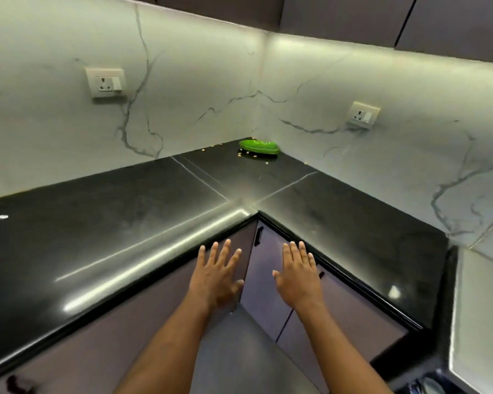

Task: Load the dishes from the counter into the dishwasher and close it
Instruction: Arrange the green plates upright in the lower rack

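A small stack of green plates (259,147) lies in the far corner of the black L-shaped counter (125,223), with crumbs scattered around it. My left hand (217,275) and my right hand (298,275) are held out flat with fingers spread, palms down, in front of the purple cabinet doors (271,268) below the counter's inner corner. Both hands hold nothing and are far from the plates. At the bottom right edge a dark opening shows part of a rack with dishes (427,385), largely cut off.
Marble-patterned walls carry two sockets, one on the left (105,82) and one on the right (363,114). Dark upper cabinets (353,15) hang overhead. A light panel (481,308) stands at the right edge. A small white scrap (3,216) lies on the counter's left.
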{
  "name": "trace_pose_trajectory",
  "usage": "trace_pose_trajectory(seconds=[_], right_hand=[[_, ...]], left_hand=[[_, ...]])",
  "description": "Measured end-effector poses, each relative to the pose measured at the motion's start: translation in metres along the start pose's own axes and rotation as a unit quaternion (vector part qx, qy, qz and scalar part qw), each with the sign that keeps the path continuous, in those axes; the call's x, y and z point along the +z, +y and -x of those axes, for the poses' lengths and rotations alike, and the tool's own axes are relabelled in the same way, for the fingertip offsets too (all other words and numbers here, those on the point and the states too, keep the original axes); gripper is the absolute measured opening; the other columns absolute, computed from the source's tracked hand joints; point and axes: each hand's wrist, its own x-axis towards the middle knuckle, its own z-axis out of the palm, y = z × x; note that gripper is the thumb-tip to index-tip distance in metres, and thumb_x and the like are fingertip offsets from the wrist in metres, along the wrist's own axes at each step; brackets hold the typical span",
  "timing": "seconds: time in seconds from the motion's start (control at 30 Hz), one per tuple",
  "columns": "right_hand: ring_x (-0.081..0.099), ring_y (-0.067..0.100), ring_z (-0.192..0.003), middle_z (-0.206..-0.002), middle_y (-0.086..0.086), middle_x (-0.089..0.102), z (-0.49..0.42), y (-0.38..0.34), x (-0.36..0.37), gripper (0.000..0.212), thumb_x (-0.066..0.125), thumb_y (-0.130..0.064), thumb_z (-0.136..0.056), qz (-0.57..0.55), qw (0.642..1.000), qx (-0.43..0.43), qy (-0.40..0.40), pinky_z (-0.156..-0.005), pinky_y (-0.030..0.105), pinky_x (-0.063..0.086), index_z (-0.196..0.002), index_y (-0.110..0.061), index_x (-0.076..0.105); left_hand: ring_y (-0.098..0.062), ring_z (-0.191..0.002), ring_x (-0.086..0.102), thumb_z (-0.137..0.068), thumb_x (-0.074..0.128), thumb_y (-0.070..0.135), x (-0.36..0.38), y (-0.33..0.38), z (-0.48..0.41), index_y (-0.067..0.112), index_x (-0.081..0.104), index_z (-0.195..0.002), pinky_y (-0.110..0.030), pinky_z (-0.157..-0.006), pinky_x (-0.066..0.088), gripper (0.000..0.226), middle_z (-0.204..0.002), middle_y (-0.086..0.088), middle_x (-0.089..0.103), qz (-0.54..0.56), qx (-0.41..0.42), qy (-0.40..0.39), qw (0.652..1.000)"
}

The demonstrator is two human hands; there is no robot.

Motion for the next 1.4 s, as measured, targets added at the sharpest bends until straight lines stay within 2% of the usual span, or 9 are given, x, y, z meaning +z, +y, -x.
trace_pose_trajectory(seconds=[0.17, 0.4, 0.63, 0.83, 1.03, 1.27, 1.4], right_hand=[[-0.007, 0.024, -0.15, -0.163, 0.007, 0.001, -0.047, -0.014, 0.006, 0.072, 0.042, -0.037, -0.1, 0.028, 0.999, -0.005, -0.021, -0.12, 0.039, -0.002, -0.156, -0.012, 0.003], [-0.006, 0.023, -0.15, -0.163, 0.007, 0.002, -0.12, 0.002, 0.03, 0.073, 0.044, -0.036, -0.1, 0.031, 0.998, 0.02, -0.051, -0.122, 0.039, 0.001, -0.156, -0.013, 0.004], [-0.004, 0.025, -0.15, -0.163, 0.008, 0.003, -0.234, 0.021, 0.051, 0.067, 0.043, -0.035, -0.1, 0.007, 0.998, -0.008, -0.06, -0.121, 0.04, 0.004, -0.155, -0.014, 0.01], [-0.001, 0.025, -0.15, -0.162, 0.008, 0.009, -0.33, 0.059, 0.062, 0.068, 0.047, -0.032, -0.098, 0.014, 0.996, -0.037, -0.075, -0.121, 0.041, 0.007, -0.154, -0.012, 0.014], [0.002, 0.023, -0.15, -0.162, 0.007, 0.012, -0.416, 0.069, 0.065, 0.064, 0.047, -0.029, -0.098, 0.003, 0.996, -0.056, -0.074, -0.121, 0.04, 0.007, -0.153, -0.014, 0.018], [-0.001, 0.021, -0.15, -0.163, 0.005, 0.01, -0.511, 0.069, 0.076, 0.062, 0.045, -0.026, -0.099, 0.012, 0.995, -0.045, -0.084, -0.122, 0.039, 0.005, -0.154, -0.014, 0.017], [-0.002, 0.021, -0.15, -0.163, 0.005, 0.009, -0.556, 0.07, 0.082, 0.063, 0.044, -0.026, -0.1, 0.021, 0.995, -0.028, -0.093, -0.122, 0.039, 0.004, -0.154, -0.015, 0.016]], left_hand=[[-0.031, -0.151, -0.013, -0.099, 0.03, 0.061, -0.003, -0.032, -0.056, 0.029, -0.008, -0.157, -0.054, -0.119, -0.01, 0.076, -0.163, -0.006, -0.019, 0.012, -0.001, -0.001, 1.0], [-0.031, -0.15, -0.014, -0.1, 0.031, 0.058, 0.009, -0.037, -0.126, 0.029, -0.01, -0.157, -0.055, -0.119, -0.011, 0.076, -0.162, -0.004, -0.022, 0.008, 0.018, -0.036, 0.999], [-0.032, -0.15, -0.016, -0.1, 0.031, 0.058, 0.011, -0.056, -0.232, 0.028, -0.01, -0.157, -0.056, -0.119, -0.008, 0.075, -0.163, -0.007, -0.021, -0.025, -0.016, -0.071, 0.997], [-0.032, -0.15, -0.017, -0.1, 0.029, 0.058, 0.005, -0.042, -0.32, 0.026, -0.011, -0.157, -0.054, -0.119, -0.009, 0.076, -0.163, -0.007, -0.02, 0.001, -0.029, -0.068, 0.997], [-0.033, -0.15, -0.015, -0.098, 0.036, 0.059, 0.008, -0.058, -0.396, 0.026, -0.01, -0.157, -0.055, -0.119, -0.007, 0.082, -0.163, -0.007, -0.019, 0.014, -0.059, -0.086, 0.995], [-0.034, -0.149, -0.017, -0.094, 0.052, 0.056, 0.003, -0.094, -0.513, 0.023, -0.012, -0.157, -0.055, -0.12, -0.005, 0.095, -0.162, -0.009, -0.021, 0.045, -0.049, -0.1, 0.993], [-0.035, -0.149, -0.017, -0.09, 0.058, 0.059, 0.003, -0.109, -0.574, 0.022, -0.009, -0.157, -0.057, -0.12, -0.004, 0.102, -0.163, -0.009, -0.019, 0.049, -0.052, -0.134, 0.988]])
